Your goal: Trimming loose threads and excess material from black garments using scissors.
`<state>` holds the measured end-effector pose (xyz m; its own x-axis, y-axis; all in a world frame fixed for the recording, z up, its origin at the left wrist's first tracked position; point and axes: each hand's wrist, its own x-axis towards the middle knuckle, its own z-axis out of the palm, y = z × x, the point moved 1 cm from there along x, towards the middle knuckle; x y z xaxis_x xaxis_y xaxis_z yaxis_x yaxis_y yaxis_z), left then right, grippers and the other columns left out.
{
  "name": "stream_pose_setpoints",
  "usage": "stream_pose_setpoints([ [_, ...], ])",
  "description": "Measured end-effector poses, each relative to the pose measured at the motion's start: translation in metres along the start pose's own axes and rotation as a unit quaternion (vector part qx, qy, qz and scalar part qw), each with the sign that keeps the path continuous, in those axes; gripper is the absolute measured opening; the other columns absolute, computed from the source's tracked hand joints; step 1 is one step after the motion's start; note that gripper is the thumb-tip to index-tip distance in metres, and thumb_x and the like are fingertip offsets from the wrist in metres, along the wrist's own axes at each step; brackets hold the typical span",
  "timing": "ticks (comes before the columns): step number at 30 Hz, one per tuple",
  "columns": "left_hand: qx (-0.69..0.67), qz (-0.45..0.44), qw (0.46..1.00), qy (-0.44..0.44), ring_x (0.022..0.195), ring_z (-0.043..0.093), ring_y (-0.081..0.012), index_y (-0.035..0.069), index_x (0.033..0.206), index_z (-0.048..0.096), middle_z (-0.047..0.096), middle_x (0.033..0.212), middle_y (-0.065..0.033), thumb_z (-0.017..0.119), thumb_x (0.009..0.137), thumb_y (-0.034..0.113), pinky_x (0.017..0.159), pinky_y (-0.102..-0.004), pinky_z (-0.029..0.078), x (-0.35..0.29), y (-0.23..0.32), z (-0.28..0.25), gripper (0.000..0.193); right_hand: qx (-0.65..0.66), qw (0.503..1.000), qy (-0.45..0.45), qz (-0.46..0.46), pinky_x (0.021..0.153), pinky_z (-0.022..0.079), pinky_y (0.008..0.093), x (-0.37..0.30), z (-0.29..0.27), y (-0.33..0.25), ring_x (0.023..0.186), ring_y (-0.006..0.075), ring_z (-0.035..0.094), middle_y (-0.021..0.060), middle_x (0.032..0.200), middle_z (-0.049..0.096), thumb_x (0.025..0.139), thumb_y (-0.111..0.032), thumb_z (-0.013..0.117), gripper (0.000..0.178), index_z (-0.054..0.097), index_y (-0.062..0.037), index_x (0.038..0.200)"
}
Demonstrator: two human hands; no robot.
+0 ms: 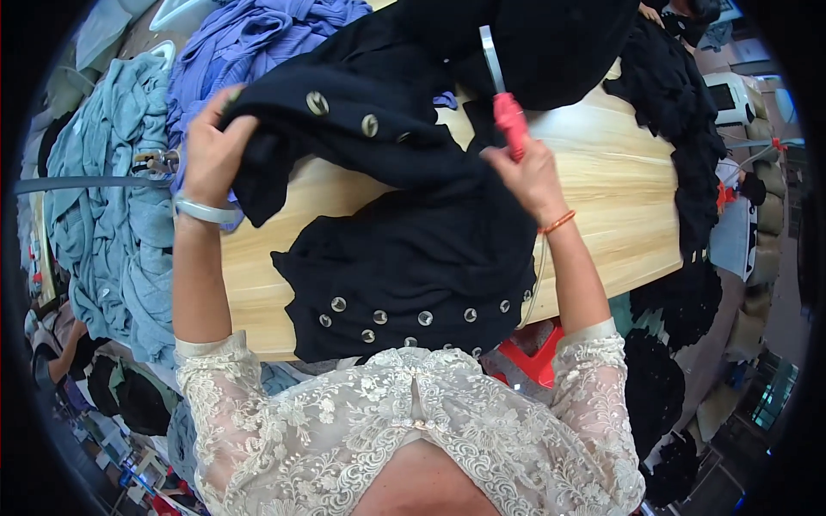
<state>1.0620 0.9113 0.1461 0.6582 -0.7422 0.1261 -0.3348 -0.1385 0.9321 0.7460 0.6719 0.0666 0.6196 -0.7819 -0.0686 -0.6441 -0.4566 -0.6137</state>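
My left hand (215, 146) is closed on a raised, folded part of a black garment (404, 224). Round metallic buttons or eyelets show on the lifted part, and more run in rows along the garment's near edge by my body. In my right hand (532, 176), fingers are wrapped around a red-handled tool (508, 120). Its long, narrow metal end points away from me over dark cloth; it may be scissors, but I cannot make out the exact kind. A thin cord hangs below my right wrist. The garment lies partly bunched between my hands.
The light wooden table (619, 181) carries more black cloth (551, 43) at its far side. Purple garments (249, 43) and a grey-green heap (112, 198) lie left. Black garments (680, 129) hang over the right edge. A red plastic stool (538, 361) stands below the near edge.
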Motion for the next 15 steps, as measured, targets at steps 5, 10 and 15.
stream_pose_setpoints([
  [5, -0.186, -0.171, 0.961, -0.109, 0.085, 0.059, -0.0074, -0.002, 0.11, 0.063, 0.065, 0.095, -0.0008, 0.062, 0.083, 0.006, 0.079, -0.0212, 0.047, -0.042, 0.024, 0.03, 0.028, -0.049, 0.991, -0.093, -0.082, 0.084, 0.052, 0.0445, -0.034, 0.084, -0.054, 0.1, 0.0396, 0.064, 0.0214, 0.101, 0.064, 0.061, -0.044, 0.089, 0.074, 0.055, 0.0003, 0.11],
  [10, -0.273, -0.126, 0.94, -0.16, 0.095, 0.06, -0.0087, -0.003, 0.118, 0.06, 0.066, 0.106, -0.0036, 0.065, 0.08, 0.006, 0.089, -0.0228, 0.046, -0.06, 0.094, 0.041, 0.039, -0.046, 0.997, 0.038, -0.047, 0.076, 0.054, 0.0493, 0.008, 0.093, -0.014, 0.089, 0.0422, 0.065, 0.0228, 0.09, 0.066, 0.066, -0.007, 0.075, 0.039, 0.056, -0.0049, 0.1],
  [15, -0.302, -0.143, 0.93, -0.15, 0.104, 0.063, -0.0165, -0.006, 0.129, 0.053, 0.065, 0.118, -0.0115, 0.064, 0.08, 0.011, 0.094, -0.0285, 0.049, -0.065, 0.071, -0.006, 0.053, -0.074, 0.973, 0.182, -0.118, 0.07, 0.052, 0.0477, 0.015, -0.029, -0.006, 0.082, 0.0433, 0.065, 0.0227, 0.082, 0.065, 0.073, -0.001, 0.067, 0.024, 0.059, -0.0023, 0.096],
])
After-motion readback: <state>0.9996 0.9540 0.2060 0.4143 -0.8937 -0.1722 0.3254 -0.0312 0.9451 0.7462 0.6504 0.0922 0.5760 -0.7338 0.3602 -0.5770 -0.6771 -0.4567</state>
